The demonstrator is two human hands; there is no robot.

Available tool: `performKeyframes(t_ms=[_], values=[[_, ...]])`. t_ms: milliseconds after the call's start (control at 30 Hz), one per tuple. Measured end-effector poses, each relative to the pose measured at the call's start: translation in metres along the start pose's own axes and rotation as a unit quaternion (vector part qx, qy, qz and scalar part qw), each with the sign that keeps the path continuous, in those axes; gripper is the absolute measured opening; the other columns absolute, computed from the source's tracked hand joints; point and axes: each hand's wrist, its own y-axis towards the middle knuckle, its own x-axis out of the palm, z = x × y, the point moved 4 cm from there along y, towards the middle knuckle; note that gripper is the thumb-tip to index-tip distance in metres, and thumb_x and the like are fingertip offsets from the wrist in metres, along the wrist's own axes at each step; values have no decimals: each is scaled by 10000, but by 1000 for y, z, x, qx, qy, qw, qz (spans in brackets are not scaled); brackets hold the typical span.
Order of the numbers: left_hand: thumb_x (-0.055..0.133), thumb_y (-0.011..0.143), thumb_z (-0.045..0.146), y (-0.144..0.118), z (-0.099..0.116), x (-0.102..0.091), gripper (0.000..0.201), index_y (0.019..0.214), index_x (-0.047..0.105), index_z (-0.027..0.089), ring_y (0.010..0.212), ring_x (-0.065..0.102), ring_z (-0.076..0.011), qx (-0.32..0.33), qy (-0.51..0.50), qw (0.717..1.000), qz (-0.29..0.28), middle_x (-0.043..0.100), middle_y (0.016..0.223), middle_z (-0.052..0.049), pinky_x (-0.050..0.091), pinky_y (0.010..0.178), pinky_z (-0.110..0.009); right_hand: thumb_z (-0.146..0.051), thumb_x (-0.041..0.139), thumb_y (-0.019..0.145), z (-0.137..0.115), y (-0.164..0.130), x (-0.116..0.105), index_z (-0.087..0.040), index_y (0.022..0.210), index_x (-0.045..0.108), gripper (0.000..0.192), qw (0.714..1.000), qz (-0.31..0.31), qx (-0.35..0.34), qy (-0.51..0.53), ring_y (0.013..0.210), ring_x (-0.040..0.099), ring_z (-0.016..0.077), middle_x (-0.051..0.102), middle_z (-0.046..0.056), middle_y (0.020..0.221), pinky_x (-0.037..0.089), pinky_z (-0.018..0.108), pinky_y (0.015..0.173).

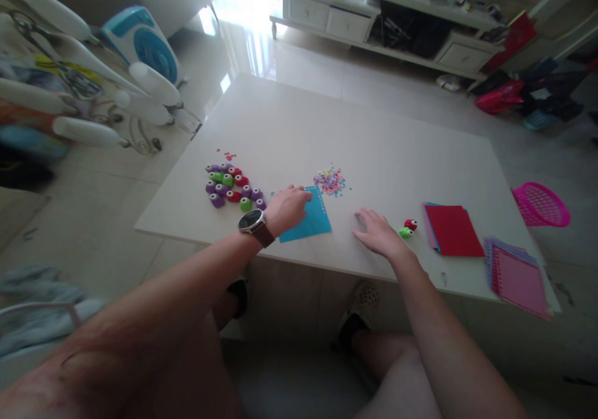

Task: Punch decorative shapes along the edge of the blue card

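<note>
A sheet of blue paper [311, 220] lies near the table's front edge, with small punched holes along its far and right edges. My left hand [288, 207], with a watch on the wrist, rests over the sheet's left and upper part. Its fingers are loosely bent, nothing visible in them. My right hand [374, 229] lies on the tabletop right of the sheet, fingers spread. Left of my left hand stand several craft punches [227, 182] in purple, green and red. Beyond the sheet is a scatter of tiny coloured paper bits [331, 180].
Two more punches, one red [410, 224] and one green [405, 233], lie right of my right hand. Farther right are stacked red paper [454, 229] and pink hole-edged sheets [518, 279]. A pink basket [541, 204] stands beyond the white table's [364, 126] right edge.
</note>
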Motion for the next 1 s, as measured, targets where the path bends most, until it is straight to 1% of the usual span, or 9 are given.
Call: performKeyframes(t_ms=[100, 167, 267, 400, 500, 567, 733, 867, 1000], values=[[566, 892, 150, 0, -17, -5, 379, 1236, 717, 198, 1147, 618, -287, -28, 11, 1000, 1, 717, 1228, -105, 522, 905, -385, -312, 604, 957, 0, 0, -1, -123, 1448, 570, 527, 1000, 4, 1, -1, 1537, 407, 339, 468, 197, 1636, 277, 461, 1295], [571, 882, 153, -1, -19, -2, 379, 1224, 728, 200, 1145, 622, -285, -33, 19, 999, -10, 734, 1201, -104, 519, 897, -378, -311, 602, 958, 1, 0, 0, -136, 1451, 569, 524, 1000, 4, 2, 1, 1534, 407, 335, 470, 189, 1636, 289, 462, 1288], [572, 876, 144, -4, -12, 4, 375, 1207, 736, 207, 1132, 637, -279, -20, 28, 999, -31, 755, 1140, -92, 515, 879, -369, -312, 600, 963, 0, 0, 0, -146, 1446, 573, 511, 1000, 4, 3, 2, 1522, 416, 339, 481, 185, 1625, 318, 466, 1270], [582, 872, 144, -8, 3, 7, 343, 1175, 733, 199, 1128, 644, -284, -2, 44, 998, -37, 739, 1158, -98, 511, 853, -365, -324, 599, 969, -2, 0, -1, -166, 1423, 584, 481, 1000, 8, 5, -3, 1499, 434, 350, 496, 180, 1604, 364, 473, 1238], [577, 880, 146, -10, 10, 7, 301, 1137, 729, 182, 1121, 647, -294, 1, 47, 997, -55, 732, 1142, -112, 506, 840, -372, -329, 592, 972, -3, 0, -2, -170, 1415, 586, 471, 1000, 4, 5, -9, 1482, 444, 357, 501, 172, 1595, 379, 483, 1224], [572, 887, 144, -10, 11, 8, 285, 1123, 726, 181, 1121, 645, -300, 1, 48, 997, -60, 728, 1132, -114, 501, 834, -377, -329, 587, 976, -4, -1, -2, -173, 1415, 587, 466, 1000, 1, 4, -11, 1478, 445, 356, 502, 167, 1594, 383, 485, 1220], [548, 898, 124, -10, 12, 10, 287, 1124, 717, 175, 1102, 647, -295, 6, 52, 997, -52, 697, 1190, -124, 491, 792, -373, -327, 585, 978, -5, -2, -2, -176, 1430, 582, 477, 1000, 0, 7, -17, 1482, 438, 365, 489, 169, 1608, 394, 497, 1211], [533, 898, 97, -11, 15, 11, 265, 1083, 709, 167, 1087, 651, -296, 7, 52, 997, -64, 713, 1118, -119, 496, 807, -380, -317, 589, 976, -5, -2, -1, -191, 1427, 590, 468, 1000, 10, 3, -23, 1474, 447, 362, 498, 167, 1599, 399, 504, 1205], [510, 904, 63, -12, 20, 9, 301, 1120, 693, 166, 1122, 635, -291, 12, 55, 997, -44, 686, 1186, -124, 510, 826, -377, -321, 590, 976, -6, -3, -1, -197, 1429, 587, 470, 1000, 12, 2, -26, 1452, 463, 365, 497, 166, 1596, 422, 498, 1177]])
